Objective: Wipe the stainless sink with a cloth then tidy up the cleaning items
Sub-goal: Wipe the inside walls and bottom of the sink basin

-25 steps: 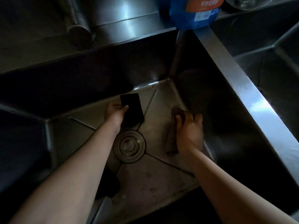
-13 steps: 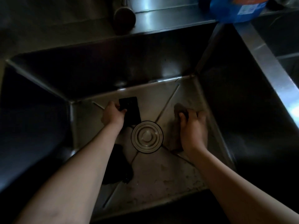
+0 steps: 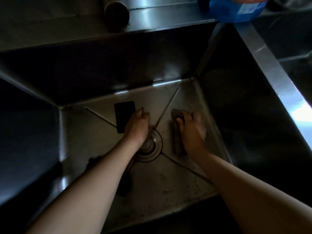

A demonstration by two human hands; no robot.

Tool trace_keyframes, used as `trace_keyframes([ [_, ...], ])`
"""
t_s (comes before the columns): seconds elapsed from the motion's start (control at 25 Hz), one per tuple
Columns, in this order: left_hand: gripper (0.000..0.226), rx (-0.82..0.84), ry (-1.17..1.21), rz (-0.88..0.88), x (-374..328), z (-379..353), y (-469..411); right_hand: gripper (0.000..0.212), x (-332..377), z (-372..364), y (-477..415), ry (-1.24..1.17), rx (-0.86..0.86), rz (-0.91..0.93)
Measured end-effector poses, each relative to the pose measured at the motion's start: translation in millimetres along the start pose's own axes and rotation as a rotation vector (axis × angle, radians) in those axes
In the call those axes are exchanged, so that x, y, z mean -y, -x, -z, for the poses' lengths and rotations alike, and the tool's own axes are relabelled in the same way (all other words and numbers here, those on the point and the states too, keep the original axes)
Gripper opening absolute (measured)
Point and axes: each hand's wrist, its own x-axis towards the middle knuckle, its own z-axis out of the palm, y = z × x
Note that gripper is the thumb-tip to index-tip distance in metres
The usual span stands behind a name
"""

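Observation:
Both my hands are down on the floor of the stainless sink [image 3: 168, 183]. My left hand [image 3: 137, 122] holds the right edge of a black rectangular pad [image 3: 124, 114] that lies flat, up and left of the round drain [image 3: 152, 146]. My right hand [image 3: 190, 130] is curled over a brownish cloth [image 3: 177, 146] near the sink's right wall, with the fingertips over its far end. A dark rag [image 3: 125, 184] lies under my left forearm and is mostly hidden.
A blue detergent bottle [image 3: 236, 9] stands on the back ledge at the right corner. The faucet spout [image 3: 116, 12] hangs over the back wall. A steel divider [image 3: 273, 68] separates a second basin on the right. The sink floor has marks near the front.
My left hand has shifted from the black pad's left side to its right side, closer to the drain. My right hand stays on the brown cloth. The view has tilted down.

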Motion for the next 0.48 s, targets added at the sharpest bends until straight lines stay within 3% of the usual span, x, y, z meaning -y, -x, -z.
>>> trace_keyframes([
  [0.24, 0.048, -0.03, -0.137, -0.041, 10.4, -15.6, -5.7, 0.052, -11.9, -45.7, 30.7, 0.275, 0.325, 0.286],
  [0.4, 0.046, -0.074, -0.077, -0.056, 14.2, -18.2, -3.1, 0.049, -1.4, -56.6, 15.1, 0.304, 0.145, 0.374],
  [0.48, 0.046, -0.096, -0.067, -0.066, 14.6, -20.9, -1.5, 0.048, 5.3, -59.7, -8.8, 0.283, 0.14, 0.36],
])
